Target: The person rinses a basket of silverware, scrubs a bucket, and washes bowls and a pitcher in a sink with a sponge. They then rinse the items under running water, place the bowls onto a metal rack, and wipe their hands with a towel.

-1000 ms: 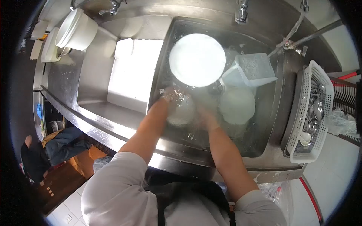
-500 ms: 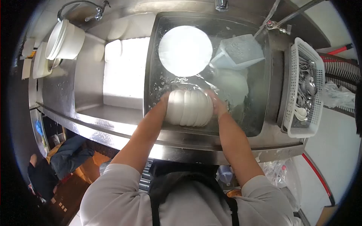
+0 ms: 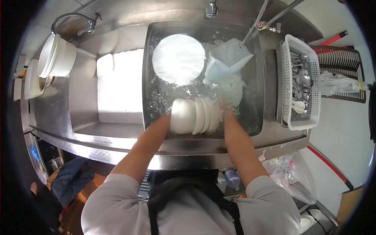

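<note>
A sideways stack of several white bowls lies low in the water-filled sink, at its near side. My left hand grips the stack's left end, its fingers mostly hidden by the bowls and water. At the opposite end, my right hand is pressed to the stack, blurred by splashing water. The right-hand bowls have gaps between them. Beyond the stack is a round white disc-like item. A pale, translucent angular container sits tilted in the water to its right.
A basin adjoins on the left, with a white bucket beyond it. On the right stands a white basket of spoons and other cutlery. A running water stream enters at the back right.
The bowls have gone from pressed tightly together to spread apart at the right, with more splashing around them. The pale container has tilted, and the whole view has shifted slightly.
</note>
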`<state>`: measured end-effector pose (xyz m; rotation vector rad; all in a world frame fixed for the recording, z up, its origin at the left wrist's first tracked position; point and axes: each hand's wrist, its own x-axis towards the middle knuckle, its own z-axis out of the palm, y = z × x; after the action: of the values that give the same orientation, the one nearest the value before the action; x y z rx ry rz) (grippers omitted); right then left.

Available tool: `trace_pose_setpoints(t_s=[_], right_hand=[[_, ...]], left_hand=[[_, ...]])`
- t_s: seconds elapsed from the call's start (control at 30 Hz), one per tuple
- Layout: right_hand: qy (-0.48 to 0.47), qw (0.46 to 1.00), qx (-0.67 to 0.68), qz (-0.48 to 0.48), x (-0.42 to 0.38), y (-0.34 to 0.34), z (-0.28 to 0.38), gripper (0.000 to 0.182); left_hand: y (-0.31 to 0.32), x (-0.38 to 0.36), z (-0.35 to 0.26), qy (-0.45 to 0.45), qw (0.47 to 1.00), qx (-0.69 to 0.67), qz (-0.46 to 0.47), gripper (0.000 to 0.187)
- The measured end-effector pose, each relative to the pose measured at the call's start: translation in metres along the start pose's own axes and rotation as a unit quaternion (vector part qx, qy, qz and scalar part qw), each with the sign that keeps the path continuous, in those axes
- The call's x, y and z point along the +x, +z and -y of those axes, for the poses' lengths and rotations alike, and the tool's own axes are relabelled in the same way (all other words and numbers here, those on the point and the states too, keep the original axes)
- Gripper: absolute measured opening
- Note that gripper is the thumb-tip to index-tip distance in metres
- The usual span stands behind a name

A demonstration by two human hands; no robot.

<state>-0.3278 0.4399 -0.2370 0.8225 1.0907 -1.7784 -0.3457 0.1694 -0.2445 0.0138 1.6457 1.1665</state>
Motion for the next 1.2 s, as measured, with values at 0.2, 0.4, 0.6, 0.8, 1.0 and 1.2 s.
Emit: trace_pose_setpoints(t_s=[0.2, 0.4, 0.6, 0.8, 1.0, 1.2], right_hand=[[-0.049, 0.998, -0.028, 0.008, -0.052, 0.095, 0.035, 0.044], [-0.119, 0.987, 0.107, -0.028, 0.014, 0.059, -0.012, 0.059], [-0.122, 0.988, 0.073, 0.054, -0.133, 0.145, 0.016, 0.066], [-0.264, 0.962, 0.054, 0.040, -0.162, 0.167, 0.004, 0.068], [-0.429, 0.884, 0.175, -0.062, -0.221, 0.175, -0.009, 0.088], [-0.572, 0.709, 0.244, -0.333, -0.379, 0.117, -0.068, 0.070]], left_hand=[[-0.005, -0.006, 0.000, 0.003, 1.000, 0.021, 0.005, 0.042], [-0.020, -0.029, -0.026, 0.024, 0.998, 0.060, 0.022, 0.041], [-0.001, -0.085, -0.056, 0.146, 0.968, 0.204, -0.026, 0.041], [0.002, -0.157, -0.120, 0.410, 0.625, 0.624, -0.228, 0.041], [0.030, -0.181, -0.211, 0.253, 0.566, 0.772, -0.138, 0.050], [0.199, -0.180, -0.338, 0.574, 0.529, 0.624, 0.023, 0.051]])
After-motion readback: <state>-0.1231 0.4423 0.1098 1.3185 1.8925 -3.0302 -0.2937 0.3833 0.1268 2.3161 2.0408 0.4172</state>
